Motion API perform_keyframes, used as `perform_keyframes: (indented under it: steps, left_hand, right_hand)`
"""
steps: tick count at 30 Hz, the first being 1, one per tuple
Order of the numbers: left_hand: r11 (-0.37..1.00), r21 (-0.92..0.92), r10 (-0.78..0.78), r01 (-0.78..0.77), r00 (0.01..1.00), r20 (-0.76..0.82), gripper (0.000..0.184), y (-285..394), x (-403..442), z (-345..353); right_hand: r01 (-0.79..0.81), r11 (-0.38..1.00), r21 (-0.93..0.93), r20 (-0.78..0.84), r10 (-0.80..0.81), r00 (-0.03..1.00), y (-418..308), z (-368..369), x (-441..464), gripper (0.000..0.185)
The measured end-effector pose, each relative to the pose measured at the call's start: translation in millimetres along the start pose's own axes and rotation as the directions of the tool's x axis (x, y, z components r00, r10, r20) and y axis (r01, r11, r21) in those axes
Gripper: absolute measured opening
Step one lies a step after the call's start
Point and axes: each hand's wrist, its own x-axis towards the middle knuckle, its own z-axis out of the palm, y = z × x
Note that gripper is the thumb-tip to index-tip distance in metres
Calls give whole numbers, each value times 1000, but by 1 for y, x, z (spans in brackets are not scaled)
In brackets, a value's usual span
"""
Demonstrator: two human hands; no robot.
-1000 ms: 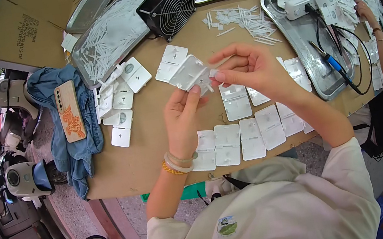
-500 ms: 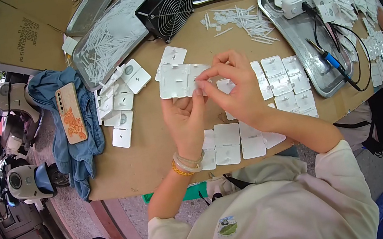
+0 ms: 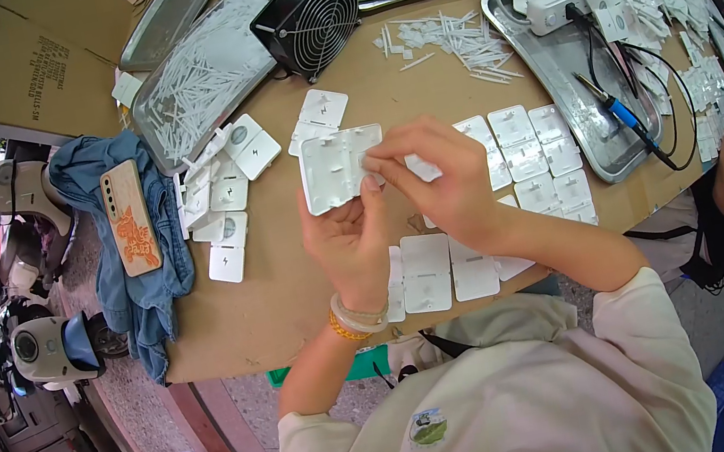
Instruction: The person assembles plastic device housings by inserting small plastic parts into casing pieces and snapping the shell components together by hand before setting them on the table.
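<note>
A white two-panel plastic case [image 3: 333, 168] is held up above the table, its moulded inner side facing me. My left hand [image 3: 348, 243] is closed on its lower edge, thumb at the lower right corner. At the case's right side, my right hand [image 3: 445, 176] has thumb and forefinger pinched together; whatever is between the fingertips is too small to make out. Just behind the case lies another white case [image 3: 323, 108] with a lightning mark. Several opened white cases [image 3: 428, 274] lie in rows in front of and to the right of my hands.
A metal tray [image 3: 207, 70] of thin white sticks and a black fan [image 3: 308, 19] stand at back left. Loose sticks [image 3: 486, 52] lie behind. On the right, a soldering iron [image 3: 621, 111] rests across a metal tray [image 3: 592, 140]. A phone [image 3: 129, 217] lies on denim cloth [image 3: 90, 176].
The held case has tipped more toward me and sits slightly lower. My right fingertips remain at its right side, with the hand turned a little. At far right, another person's arms have moved.
</note>
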Motion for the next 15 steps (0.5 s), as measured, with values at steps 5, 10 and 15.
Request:
perform_keyframes:
  steps: [5,10,15]
  left_hand:
    - [998,-50,34,-35,999,-16,34,1,2,2]
    - [996,-8,83,-83,996,27,32,2,1,-3]
    - [1000,20,1,-2,999,38,38,-5,10,-12]
  right_hand:
    - [359,884,-298,109,-343,933,-1,-3,1,20]
    - [472,841,-267,311,-388,868,-5,-11,9,24]
    - [391,914,-107,357,-332,873,7,-13,13,37]
